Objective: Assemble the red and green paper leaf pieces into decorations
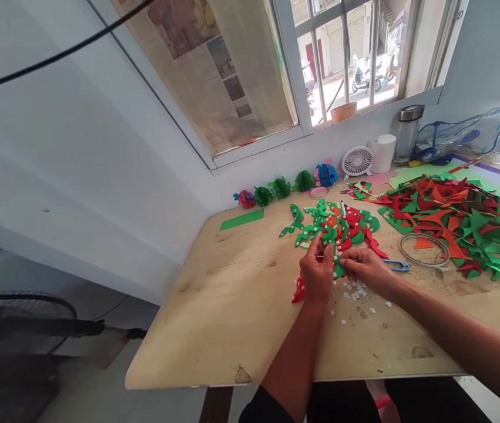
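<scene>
My left hand (318, 271) is closed on a green paper cutout (337, 270) dotted with small white squares, its thumb pressed along it. Right beside it, my right hand (366, 269) is pinched at the edge of the same cutout; what its fingertips hold is too small to make out. Just beyond both hands lies a heap of green, red and orange paper cutouts (320, 217), many bearing white squares. A red cutout (298, 290) rests to the left of my left wrist. Tiny white paper bits (355, 290) are scattered below my right hand.
Blue-handled scissors (397, 266) and a roll of tape (425, 249) lie to the right, by a big pile of paper scraps (456, 217). Folded paper ornaments (281, 187), a small fan (357, 161) and a glass bottle (408, 135) line the wall. A green strip (241, 220) lies back left.
</scene>
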Motion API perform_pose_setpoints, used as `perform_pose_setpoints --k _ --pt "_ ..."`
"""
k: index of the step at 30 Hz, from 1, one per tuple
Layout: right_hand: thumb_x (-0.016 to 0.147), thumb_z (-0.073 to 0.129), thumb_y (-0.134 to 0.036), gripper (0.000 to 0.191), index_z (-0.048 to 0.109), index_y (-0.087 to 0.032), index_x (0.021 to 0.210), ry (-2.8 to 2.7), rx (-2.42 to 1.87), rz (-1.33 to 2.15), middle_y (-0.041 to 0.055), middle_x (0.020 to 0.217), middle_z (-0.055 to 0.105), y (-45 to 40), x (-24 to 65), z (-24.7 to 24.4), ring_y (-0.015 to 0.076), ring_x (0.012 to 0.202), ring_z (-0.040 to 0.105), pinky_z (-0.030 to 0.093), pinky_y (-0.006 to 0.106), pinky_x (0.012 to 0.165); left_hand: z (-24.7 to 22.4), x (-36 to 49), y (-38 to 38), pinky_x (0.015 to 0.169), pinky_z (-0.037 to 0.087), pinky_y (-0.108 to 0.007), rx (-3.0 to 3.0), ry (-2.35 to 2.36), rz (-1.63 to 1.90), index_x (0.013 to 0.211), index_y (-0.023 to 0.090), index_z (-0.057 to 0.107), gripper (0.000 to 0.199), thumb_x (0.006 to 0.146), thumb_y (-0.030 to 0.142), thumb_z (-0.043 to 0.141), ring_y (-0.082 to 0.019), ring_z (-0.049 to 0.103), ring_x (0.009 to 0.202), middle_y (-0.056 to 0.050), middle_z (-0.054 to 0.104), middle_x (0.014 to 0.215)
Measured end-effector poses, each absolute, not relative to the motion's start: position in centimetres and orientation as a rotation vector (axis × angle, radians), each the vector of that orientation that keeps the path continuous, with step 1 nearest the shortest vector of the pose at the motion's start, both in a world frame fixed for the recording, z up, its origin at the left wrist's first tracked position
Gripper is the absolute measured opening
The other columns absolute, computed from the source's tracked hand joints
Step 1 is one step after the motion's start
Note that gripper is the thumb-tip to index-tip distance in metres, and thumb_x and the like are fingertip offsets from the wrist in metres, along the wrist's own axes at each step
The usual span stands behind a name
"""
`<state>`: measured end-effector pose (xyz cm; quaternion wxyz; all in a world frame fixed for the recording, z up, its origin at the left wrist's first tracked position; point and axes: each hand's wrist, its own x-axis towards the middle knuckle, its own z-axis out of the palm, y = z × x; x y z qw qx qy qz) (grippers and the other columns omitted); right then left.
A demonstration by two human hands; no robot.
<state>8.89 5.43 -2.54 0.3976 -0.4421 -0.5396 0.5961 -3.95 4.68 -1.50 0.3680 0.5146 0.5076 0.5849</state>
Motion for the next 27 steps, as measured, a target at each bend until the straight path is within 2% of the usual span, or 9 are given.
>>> perform_pose_setpoints --k 3,7,13,17,21,24,27 --pt "0.066 0.063 -0.041 0.026 0.058 -0.017 0.059 -1.304 -1.118 1.488 -0.002 0.047 0.056 5.6 9.1 -2.5 0.0086 0.041 0.045 0.034 0.022 0.042 -1.2 -3.9 4.8 0.054 0.047 -0.022 1.143 1.221 1.43 0.116 0.015 0.061 0.051 0.073 0.042 0.063 -0.013 0.059 0.059 -0.004 0.067 0.072" --pt "0.065 0.063 -0.042 0.026 0.061 -0.016 0.062 -1.326 -1.13 1.418 -0.0005 0.051 0.06 5.8 9.3 -2.4 0.0095 0.042 0.048 0.036 0.022 0.043 -1.5 -4.0 5.3 0.048 0.045 -0.021 0.936 1.191 1.349 0.109 0.012 0.064 0.048 0.067 0.036 0.066 -0.012 0.058 0.053 -0.003 0.064 0.062" --pt "0.067 0.059 -0.04 0.023 0.06 -0.017 0.062 -1.422 -1.162 1.333 -0.001 0.05 0.058 5.7 9.3 -1.9 0.0103 0.043 0.049 0.036 0.022 0.042 -1.8 -4.0 5.3 0.049 0.047 -0.021 0.954 1.219 1.311 0.09 0.013 0.069 0.03 0.063 0.027 0.067 -0.011 0.058 0.054 -0.004 0.066 0.065" --pt "0.068 0.057 -0.038 0.022 0.059 -0.017 0.063 -1.458 -1.2 1.291 -0.0024 0.046 0.054 5.6 9.3 -1.7 0.0102 0.042 0.047 0.033 0.021 0.04 -2.0 -4.0 5.3 0.052 0.047 -0.022 0.955 1.189 1.332 0.089 0.012 0.067 0.03 0.062 0.027 0.068 -0.011 0.058 0.055 -0.004 0.066 0.067" --pt "0.071 0.055 -0.039 0.023 0.059 -0.018 0.063 -1.492 -1.188 1.217 -0.0015 0.05 0.056 5.7 9.2 -2.1 0.0109 0.044 0.049 0.035 0.022 0.042 -2.4 -4.1 5.5 0.055 0.048 -0.024 0.915 1.14 1.328 0.083 0.012 0.065 0.029 0.06 0.029 0.07 -0.012 0.058 0.054 -0.003 0.065 0.064" --pt "0.073 0.055 -0.039 0.022 0.061 -0.018 0.071 -1.501 -1.261 1.095 0.0 0.055 0.06 5.8 9.4 -2.4 0.0126 0.048 0.052 0.037 0.024 0.045 -2.6 -4.2 5.6 0.055 0.047 -0.024 0.926 1.184 1.373 0.076 0.013 0.064 0.024 0.061 0.03 0.07 -0.011 0.058 0.053 -0.001 0.064 0.062" --pt "0.076 0.055 -0.036 0.02 0.061 -0.018 0.081 -1.505 -1.337 0.818 0.0017 0.063 0.063 5.6 9.6 -2.3 0.0138 0.054 0.053 0.039 0.025 0.05 -2.3 -4.2 5.5 0.06 0.049 -0.024 0.974 1.249 1.467 0.074 0.013 0.064 0.02 0.063 0.029 0.068 -0.012 0.06 0.057 -0.001 0.064 0.064"
